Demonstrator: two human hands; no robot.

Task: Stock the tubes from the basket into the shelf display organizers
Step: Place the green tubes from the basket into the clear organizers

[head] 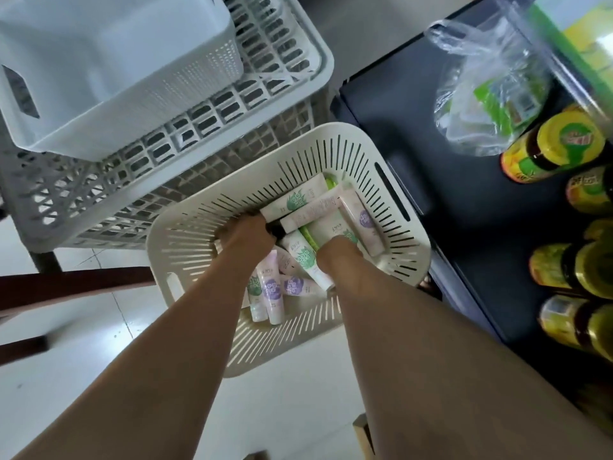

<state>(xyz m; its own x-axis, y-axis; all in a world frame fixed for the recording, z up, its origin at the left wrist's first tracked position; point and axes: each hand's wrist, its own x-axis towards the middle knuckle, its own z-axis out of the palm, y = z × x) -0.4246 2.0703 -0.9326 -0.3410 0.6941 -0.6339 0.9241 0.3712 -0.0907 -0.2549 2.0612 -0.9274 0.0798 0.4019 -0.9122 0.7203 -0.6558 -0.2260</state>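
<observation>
A cream slotted basket (381, 167) stands on the floor below me, holding several white tubes with green or purple labels. My left hand (247, 235) reaches deep into it, its fingers down beside a green-label tube (293, 199). My right hand (338, 255) is also inside and closes on another green-label tube (306, 257); its fingertips are hidden. More tubes, among them a purple-label tube (270, 290), lie between my forearms. No shelf organizers are in view.
A large grey lattice crate (109, 180) with a white bin (109, 68) inside sits at the left. A dark shelf (464, 180) at the right carries yellow-capped bottles (560, 144) and a clear plastic bag (487, 91). Dark wooden bars (66, 287) cross the left floor.
</observation>
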